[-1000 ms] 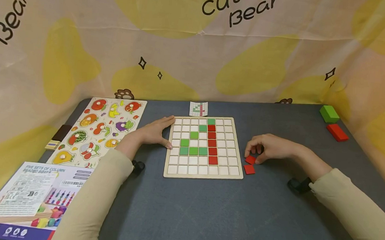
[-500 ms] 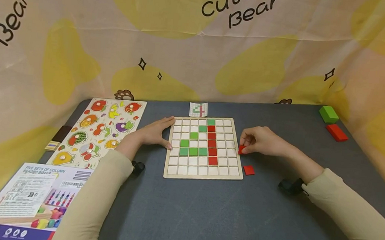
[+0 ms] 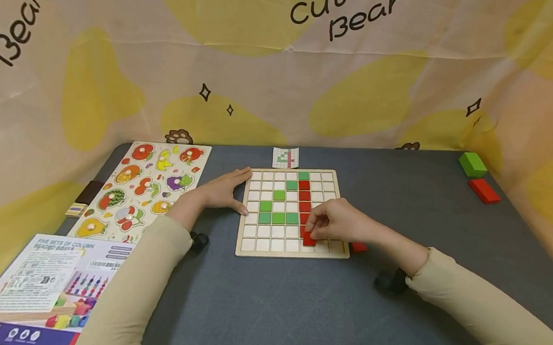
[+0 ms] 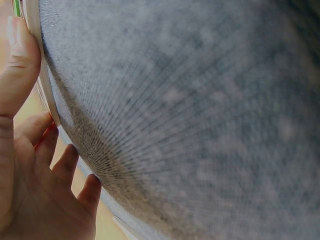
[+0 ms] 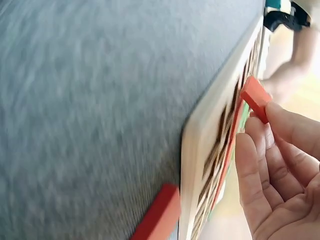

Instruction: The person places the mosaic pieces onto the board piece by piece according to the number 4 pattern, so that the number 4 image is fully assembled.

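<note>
A square wooden grid board (image 3: pixel 292 257) lies on the dark table, with green tiles and a column of red tiles (image 3: pixel 304 206) in its cells. My right hand (image 3: pixel 343 221) pinches a red square tile (image 5: pixel 256 95) between thumb and finger, just below that column. In the right wrist view this tile is tilted at the board's surface. My left hand (image 3: pixel 221 192) rests along the board's left edge, thumb and fingers spread. Beside the board's right edge lies another red tile (image 3: pixel 359 247), partly hidden by my right hand.
Behind the board is a small pattern card (image 3: pixel 286 157). A fruit puzzle board (image 3: pixel 146 186) and a printed box (image 3: pixel 43 289) lie at left. A green block (image 3: pixel 472 164) and a red block (image 3: pixel 484 191) are at the far right. A printed cloth (image 3: pixel 284 70) hangs behind.
My right hand has picked up one of two red tiles right of the board and carried it left to the lower end of the red column. My left hand has stayed put.
</note>
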Demonstrator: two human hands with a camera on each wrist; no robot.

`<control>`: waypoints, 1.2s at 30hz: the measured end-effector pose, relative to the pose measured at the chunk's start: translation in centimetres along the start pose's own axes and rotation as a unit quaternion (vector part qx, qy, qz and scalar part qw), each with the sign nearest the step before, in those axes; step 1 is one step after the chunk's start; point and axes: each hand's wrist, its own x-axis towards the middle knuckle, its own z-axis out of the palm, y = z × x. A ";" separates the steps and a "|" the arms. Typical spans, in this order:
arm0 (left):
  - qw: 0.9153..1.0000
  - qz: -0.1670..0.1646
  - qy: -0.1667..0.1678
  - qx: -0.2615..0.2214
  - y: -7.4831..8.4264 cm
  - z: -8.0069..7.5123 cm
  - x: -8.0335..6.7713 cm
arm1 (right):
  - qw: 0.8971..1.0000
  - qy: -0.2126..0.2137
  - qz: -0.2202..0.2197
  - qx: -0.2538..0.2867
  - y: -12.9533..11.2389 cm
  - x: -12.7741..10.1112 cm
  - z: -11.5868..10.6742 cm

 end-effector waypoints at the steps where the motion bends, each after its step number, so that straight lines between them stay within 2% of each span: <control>1: 1.000 0.000 0.000 0.001 0.0 0.0 0.0 | 1.000 -0.003 -0.004 -0.003 -0.1 0.1 0.2; 5: 1.000 0.002 0.000 0.007 0.1 -0.1 0.1 | 1.000 -0.010 -0.021 -0.015 -0.1 0.2 0.7; 17: 1.000 0.001 0.001 0.010 0.3 -0.2 0.0 | 0.996 0.006 -0.058 -0.069 0.3 0.1 1.1; 20: 1.000 0.002 0.002 0.009 0.2 -0.2 0.0 | 0.996 0.010 -0.050 -0.072 0.7 -0.4 0.4; 25: 1.000 -0.001 0.001 0.004 0.1 0.0 -0.1 | 0.998 0.001 -0.012 -0.054 2.3 -1.4 -1.6; 30: 1.000 -0.003 0.002 0.002 0.1 0.0 -0.1 | 0.998 -0.040 0.024 -0.034 4.1 -2.7 -3.7; 36: 1.000 -0.002 0.002 0.002 0.1 0.0 -0.1 | 0.993 -0.096 0.065 -0.028 5.5 -3.9 -4.8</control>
